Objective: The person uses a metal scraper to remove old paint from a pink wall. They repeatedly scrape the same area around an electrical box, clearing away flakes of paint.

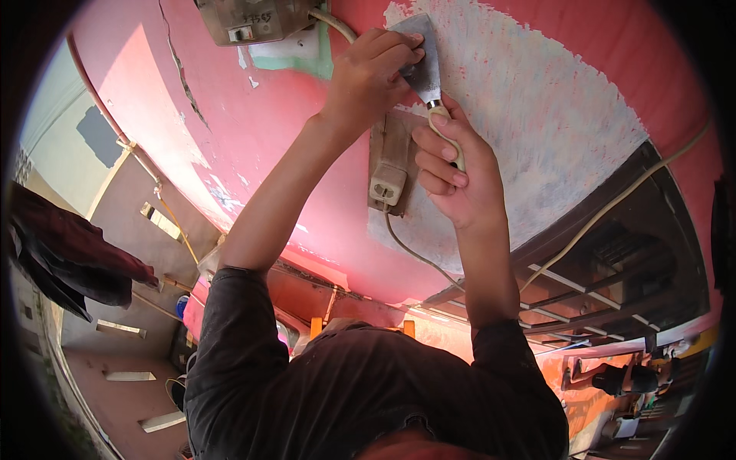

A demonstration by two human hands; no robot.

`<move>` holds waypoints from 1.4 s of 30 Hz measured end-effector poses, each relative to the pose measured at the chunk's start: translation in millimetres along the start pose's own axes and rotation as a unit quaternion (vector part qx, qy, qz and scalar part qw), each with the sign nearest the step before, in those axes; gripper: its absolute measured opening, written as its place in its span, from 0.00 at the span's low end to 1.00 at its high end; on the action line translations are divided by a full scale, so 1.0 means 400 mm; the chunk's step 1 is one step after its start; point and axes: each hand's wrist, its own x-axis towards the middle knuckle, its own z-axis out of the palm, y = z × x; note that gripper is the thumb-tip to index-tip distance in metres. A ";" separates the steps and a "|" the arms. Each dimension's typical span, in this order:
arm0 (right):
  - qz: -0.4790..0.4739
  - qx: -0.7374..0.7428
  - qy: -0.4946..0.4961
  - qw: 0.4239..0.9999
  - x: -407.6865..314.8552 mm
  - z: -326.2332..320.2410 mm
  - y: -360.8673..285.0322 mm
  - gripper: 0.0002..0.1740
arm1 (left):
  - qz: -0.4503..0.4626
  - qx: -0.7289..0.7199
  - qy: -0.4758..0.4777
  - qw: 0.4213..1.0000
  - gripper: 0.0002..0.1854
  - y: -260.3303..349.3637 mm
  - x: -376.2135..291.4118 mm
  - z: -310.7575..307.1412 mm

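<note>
My right hand (460,155) is closed around the pale handle of a putty knife (428,72), its wide metal blade pointing up. At the blade, the fingers of my left hand (371,77) bend over its face; the left thumb is mostly hidden. Behind the tool is a pink painted wall (293,132) with a large whitish-grey patch (529,121) where the pink is gone, its border ragged. Just below my hands, a white electrical socket (387,183) sits on a wooden board (397,138) with a cable hanging from it.
A meter box (259,20) with a thick cable is fixed at upper left. A loose cable (609,213) crosses a dark-framed window (615,259) at right. Clothes (75,253) hang at left. Further off at lower right stands a person (624,376). A crack (181,69) runs down the wall.
</note>
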 end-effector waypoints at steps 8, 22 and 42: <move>0.006 0.014 -0.012 1.000 0.024 0.024 -0.015 0.12 | 0.002 0.015 -0.005 1.000 0.18 -0.006 0.023 -0.011; -0.020 -0.026 -0.014 0.999 0.069 0.026 -0.020 0.17 | -0.017 0.057 0.011 0.998 0.19 0.016 0.054 -0.024; -0.074 -0.249 0.125 0.957 -0.323 -0.283 0.078 0.26 | -0.514 -0.352 -0.293 0.725 0.12 0.478 -0.488 -0.109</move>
